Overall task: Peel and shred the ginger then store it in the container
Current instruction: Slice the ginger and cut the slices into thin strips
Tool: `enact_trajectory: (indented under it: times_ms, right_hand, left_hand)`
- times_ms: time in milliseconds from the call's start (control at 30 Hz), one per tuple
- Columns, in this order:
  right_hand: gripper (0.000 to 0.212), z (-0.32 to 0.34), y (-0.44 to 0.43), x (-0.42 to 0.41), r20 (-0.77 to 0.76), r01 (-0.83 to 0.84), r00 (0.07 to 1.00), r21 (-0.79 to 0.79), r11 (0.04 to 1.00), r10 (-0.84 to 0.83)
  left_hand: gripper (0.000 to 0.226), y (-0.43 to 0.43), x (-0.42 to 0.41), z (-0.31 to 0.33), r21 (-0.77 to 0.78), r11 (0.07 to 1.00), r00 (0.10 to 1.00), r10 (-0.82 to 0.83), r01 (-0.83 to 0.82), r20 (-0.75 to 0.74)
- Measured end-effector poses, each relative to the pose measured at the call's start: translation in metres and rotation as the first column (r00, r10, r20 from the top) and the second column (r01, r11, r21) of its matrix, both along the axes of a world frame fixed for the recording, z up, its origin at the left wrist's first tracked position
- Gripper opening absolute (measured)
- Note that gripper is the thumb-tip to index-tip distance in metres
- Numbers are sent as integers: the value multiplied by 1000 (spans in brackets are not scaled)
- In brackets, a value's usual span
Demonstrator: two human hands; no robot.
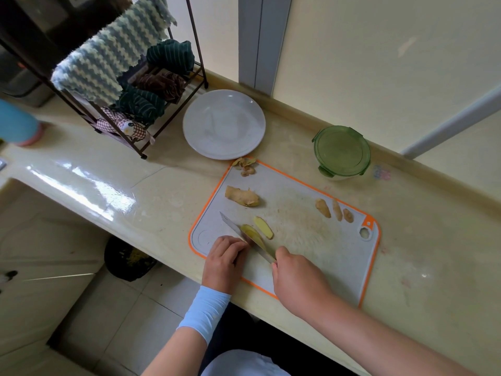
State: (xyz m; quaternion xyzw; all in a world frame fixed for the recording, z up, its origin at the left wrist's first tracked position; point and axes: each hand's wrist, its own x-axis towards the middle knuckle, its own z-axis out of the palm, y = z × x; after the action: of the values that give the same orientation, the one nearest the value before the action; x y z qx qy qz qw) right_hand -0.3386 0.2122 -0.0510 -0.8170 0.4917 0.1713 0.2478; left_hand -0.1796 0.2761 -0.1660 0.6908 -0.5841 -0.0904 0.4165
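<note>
Slicing is the step in hand, at the lower centre of the frame. The left hand point(225, 256) curls its fingers onto a peeled yellow ginger piece point(250, 234) on the grey plastic cutting board with an orange rim point(298, 240). The right hand point(296, 275) is clamped round the handle of a steel-bladed knife point(231, 225), whose blade lies against that piece. One cut slice point(263, 227) lies just beside it. A tan ginger chunk point(242, 196) and three small knobs point(337, 210) wait further up the board. The round container with a green clip lid point(342, 151), above the board's upper right, is closed. Next, I judge, the slices need stacking and cutting into fine shreds, with fingertips tucked away from the edge.
</note>
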Motion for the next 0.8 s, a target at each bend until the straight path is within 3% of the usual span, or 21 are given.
enact_trajectory:
  times_ms: [800]
  right_hand:
    - [12,-12,-1,2,40,1,999,13,1000,-2]
  left_hand:
    - [7,0,1,-1,-2,1000,1000,0,0,12]
